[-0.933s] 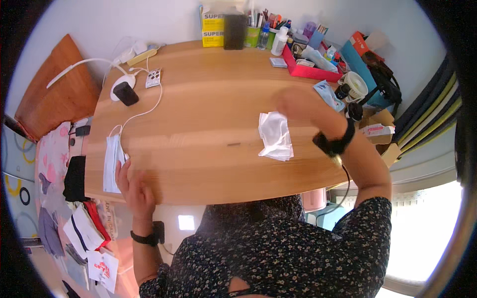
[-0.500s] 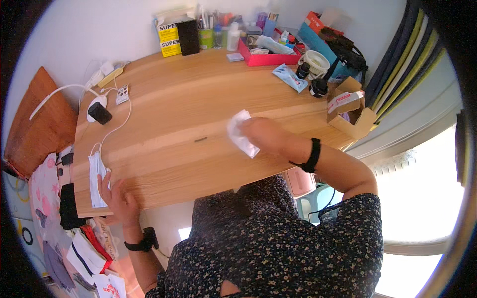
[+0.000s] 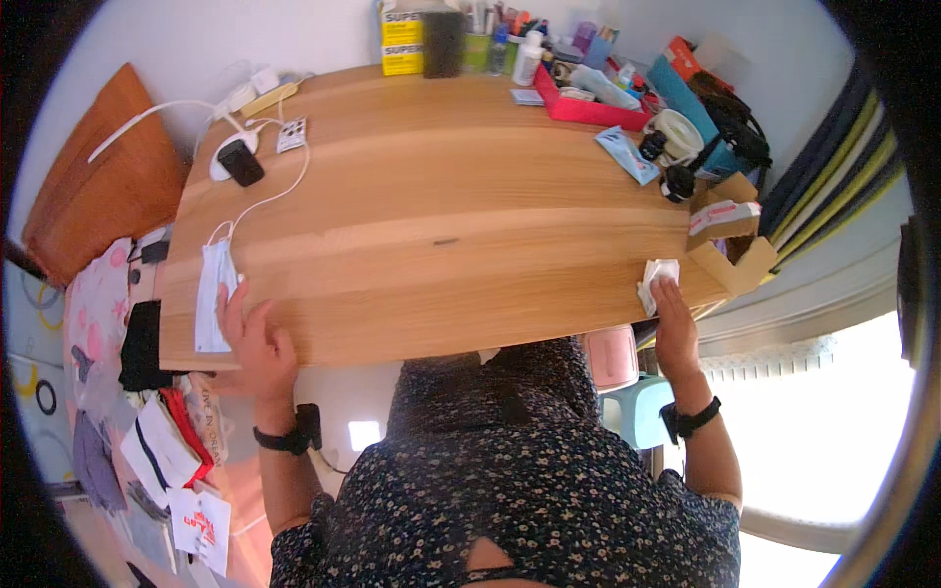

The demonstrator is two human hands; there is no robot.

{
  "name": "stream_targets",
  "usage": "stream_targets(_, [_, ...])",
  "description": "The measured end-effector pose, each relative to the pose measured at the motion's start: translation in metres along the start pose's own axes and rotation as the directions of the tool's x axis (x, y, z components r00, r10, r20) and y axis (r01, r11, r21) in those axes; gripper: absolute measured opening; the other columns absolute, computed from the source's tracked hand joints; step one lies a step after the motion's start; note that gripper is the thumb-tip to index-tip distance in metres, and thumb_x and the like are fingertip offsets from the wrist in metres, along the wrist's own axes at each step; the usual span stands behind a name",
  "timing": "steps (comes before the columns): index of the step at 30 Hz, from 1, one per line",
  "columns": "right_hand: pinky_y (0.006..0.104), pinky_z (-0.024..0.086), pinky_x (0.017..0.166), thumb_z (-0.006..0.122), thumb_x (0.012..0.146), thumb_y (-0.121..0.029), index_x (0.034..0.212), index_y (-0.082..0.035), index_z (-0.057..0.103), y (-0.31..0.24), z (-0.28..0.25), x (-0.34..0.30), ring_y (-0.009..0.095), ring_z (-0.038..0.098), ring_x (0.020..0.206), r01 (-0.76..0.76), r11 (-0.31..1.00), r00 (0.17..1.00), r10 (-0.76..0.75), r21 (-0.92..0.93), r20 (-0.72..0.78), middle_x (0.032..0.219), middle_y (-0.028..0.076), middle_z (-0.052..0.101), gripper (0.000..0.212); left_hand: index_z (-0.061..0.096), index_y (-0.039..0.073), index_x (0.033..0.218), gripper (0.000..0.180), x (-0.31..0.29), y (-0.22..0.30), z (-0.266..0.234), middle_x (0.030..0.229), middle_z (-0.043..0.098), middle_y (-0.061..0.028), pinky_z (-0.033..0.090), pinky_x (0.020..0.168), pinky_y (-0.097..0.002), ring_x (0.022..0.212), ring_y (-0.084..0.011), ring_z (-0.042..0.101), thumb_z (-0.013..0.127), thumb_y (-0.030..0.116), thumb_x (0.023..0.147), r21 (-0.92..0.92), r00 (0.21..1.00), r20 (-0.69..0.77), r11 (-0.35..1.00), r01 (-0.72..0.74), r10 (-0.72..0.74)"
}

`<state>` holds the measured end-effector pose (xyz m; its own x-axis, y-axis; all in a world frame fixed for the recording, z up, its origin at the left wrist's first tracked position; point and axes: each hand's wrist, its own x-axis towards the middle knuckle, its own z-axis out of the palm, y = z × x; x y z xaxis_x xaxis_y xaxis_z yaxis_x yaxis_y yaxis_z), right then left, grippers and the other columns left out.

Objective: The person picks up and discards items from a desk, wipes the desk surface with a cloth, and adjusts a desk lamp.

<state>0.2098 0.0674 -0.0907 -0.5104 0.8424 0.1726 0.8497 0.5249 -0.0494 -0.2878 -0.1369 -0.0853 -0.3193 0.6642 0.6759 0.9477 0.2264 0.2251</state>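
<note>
At the desk's right front edge my right hand (image 3: 676, 328) presses its fingers on a folded white tissue (image 3: 655, 278). My left hand (image 3: 257, 338) is at the front left edge, empty, with its fingers loosely apart. Right beside those fingers a light blue face mask (image 3: 213, 299) lies on the wooden desk (image 3: 392, 186); whether they touch it I cannot tell. A small dark mark or sliver (image 3: 446, 241) shows on the wood near the middle.
At the back left stands a white lamp (image 3: 235, 157) with cables. Along the back are yellow boxes (image 3: 402, 44), bottles and a red tray (image 3: 593, 113). An open cardboard box (image 3: 730, 235) sits at the right edge, near a light blue packet (image 3: 627, 155).
My right hand has moved from the middle of the desk to its right front edge, taking the tissue along. My left hand stays beside the mask. The whole view has shifted somewhat.
</note>
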Motion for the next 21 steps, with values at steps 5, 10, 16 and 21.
stream_targets(5, [0.0395,0.023,0.111,0.046,0.075,0.004,0.133,-0.003,0.036,-0.084,0.007,0.015,0.033,0.027,0.133,0.257,0.960,0.963,-0.264,0.115,0.055,0.139,0.019,0.034,0.059,0.059,0.002,0.090,0.032,-0.002,-0.003,0.005,0.124,0.048,-0.0157,0.026,0.104,-0.0495,0.126,-0.0400,0.033,0.047,-0.006,0.061,-0.038,1.000,-0.013,0.999,0.003,-0.003])
stream_targets(10, [0.0425,0.027,0.108,0.054,0.077,-0.002,0.127,-0.005,0.045,-0.145,0.006,0.053,0.034,0.036,0.127,0.486,0.842,0.858,-0.510,0.237,0.054,0.133,0.017,0.043,0.051,0.059,0.003,0.089,0.031,-0.001,-0.005,0.008,0.123,0.049,-0.0136,0.027,0.104,-0.0470,0.127,-0.0383,0.033,0.049,-0.007,0.062,-0.057,0.999,-0.044,0.998,0.025,-0.028])
stream_targets(16, [0.0404,0.041,0.097,0.055,0.081,-0.001,0.113,-0.005,0.058,-0.139,0.018,0.100,0.033,0.051,0.115,0.586,0.615,0.739,-0.673,0.528,-0.037,0.117,0.016,0.058,0.032,0.061,0.004,0.089,0.027,-0.003,-0.016,0.009,0.122,0.049,-0.0136,0.027,0.103,-0.0465,0.127,-0.0379,0.033,0.050,-0.005,0.066,-0.108,0.997,-0.060,0.994,0.036,-0.043])
stream_targets(21, [0.0386,0.046,0.089,0.049,0.084,-0.001,0.110,-0.003,0.058,-0.056,-0.014,0.124,0.033,0.058,0.103,0.258,0.896,0.963,-0.267,0.361,-0.026,0.110,0.017,0.061,0.027,0.057,0.005,0.103,0.031,-0.010,-0.055,-0.024,0.126,0.046,-0.0162,0.024,0.105,-0.0471,0.128,-0.0379,0.031,0.050,0.000,0.073,0.057,0.985,-0.131,0.991,0.120,-0.112])
